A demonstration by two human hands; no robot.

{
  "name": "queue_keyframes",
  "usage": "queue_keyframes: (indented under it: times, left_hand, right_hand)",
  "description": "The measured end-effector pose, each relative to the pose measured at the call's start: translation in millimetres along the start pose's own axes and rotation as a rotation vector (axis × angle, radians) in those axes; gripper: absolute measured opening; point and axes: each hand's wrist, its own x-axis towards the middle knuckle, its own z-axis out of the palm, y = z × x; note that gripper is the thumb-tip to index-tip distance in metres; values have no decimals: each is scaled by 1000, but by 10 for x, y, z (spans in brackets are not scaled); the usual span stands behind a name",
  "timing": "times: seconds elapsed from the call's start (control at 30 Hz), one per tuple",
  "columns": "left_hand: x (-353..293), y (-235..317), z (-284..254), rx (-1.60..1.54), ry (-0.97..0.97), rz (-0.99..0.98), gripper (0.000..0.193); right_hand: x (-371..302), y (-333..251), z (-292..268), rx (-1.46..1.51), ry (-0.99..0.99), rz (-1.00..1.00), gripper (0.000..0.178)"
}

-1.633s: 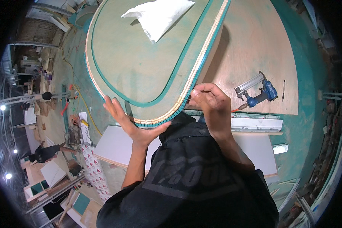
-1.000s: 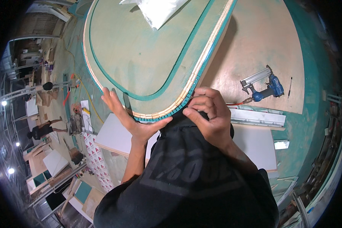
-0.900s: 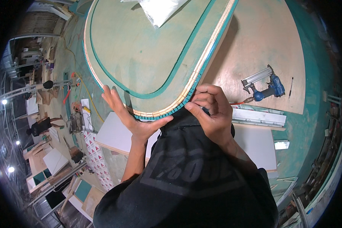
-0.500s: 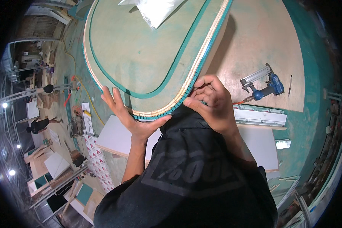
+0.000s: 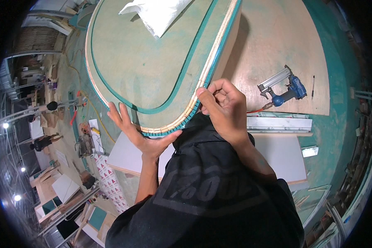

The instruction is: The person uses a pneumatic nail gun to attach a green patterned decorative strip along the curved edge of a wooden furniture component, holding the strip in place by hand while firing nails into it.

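Observation:
A large wooden panel (image 5: 153, 70) with a rounded end lies in front of me, with a green line following its outline. Along its rim runs an edge strip (image 5: 180, 121), pale on top and slotted in green on its outer side around the curve. My left hand (image 5: 138, 134) spreads thumb and fingers against the left part of the curve. At the right of the curve, my right hand (image 5: 226, 109) pinches the strip, thumb on top and fingers curled at its outer side. The fingertips are partly hidden. A white plastic bag (image 5: 157, 16) rests on the panel.
A blue nail gun (image 5: 286, 89) with an orange hose lies on a brown board (image 5: 289, 49) at the right, beside a pen (image 5: 313, 87). White boards (image 5: 273, 155) are below the panel. A person (image 5: 43, 142) is far off at the left, past cables and tools.
My right thumb has moved up onto the top of the rim, where it was lower at the side before. My left hand stays against the curve. The whole view has shifted slightly.

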Motion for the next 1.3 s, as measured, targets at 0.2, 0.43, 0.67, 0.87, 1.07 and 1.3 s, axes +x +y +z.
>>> queue_keyframes:
  times: [0.2,0.43,0.67,0.87,1.07,1.3]
  left_hand:
    - [21,17,-9,21,-6,0,137]
    - [3,-4,2,14,2,1,138]
    - [2,4,10,10,18,14,138]
    - [31,46,-18,55,-5,20,138]
    - [7,45,26,55,36,26,130]
    - [28,91,-2,37,33,25,129]
  right_hand:
    - [13,20,8,-34,25,-31,24]
    - [36,23,-29,61,-11,14,23]
    - [50,116,15,259,1,19,24]
    - [49,96,13,313,-6,1,20]
    - [34,99,-21,275,-23,-15,18]
    - [37,77,-31,305,-45,21,18]
